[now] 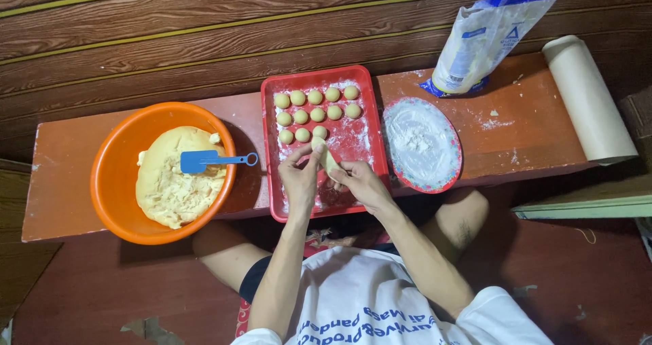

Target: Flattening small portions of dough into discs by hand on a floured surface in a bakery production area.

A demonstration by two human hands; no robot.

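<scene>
Both my hands meet over the red tray (363, 94) on a low red bench. My left hand (300, 176) and my right hand (361, 182) pinch a stretched piece of pale dough (327, 156) between their fingertips. Several round dough balls (316, 114) lie in rows at the tray's far end, on a dusting of flour. To the left stands an orange bowl (115, 161) holding a large mass of yellow dough (173, 189), with a blue spatula (204, 160) resting on it.
A round plate of white flour (421, 143) sits right of the tray. Behind it leans an open flour bag (482, 39). A roll of brown paper (587, 100) lies at the bench's right end. A wooden wall runs along the back. My bare knees are under the bench.
</scene>
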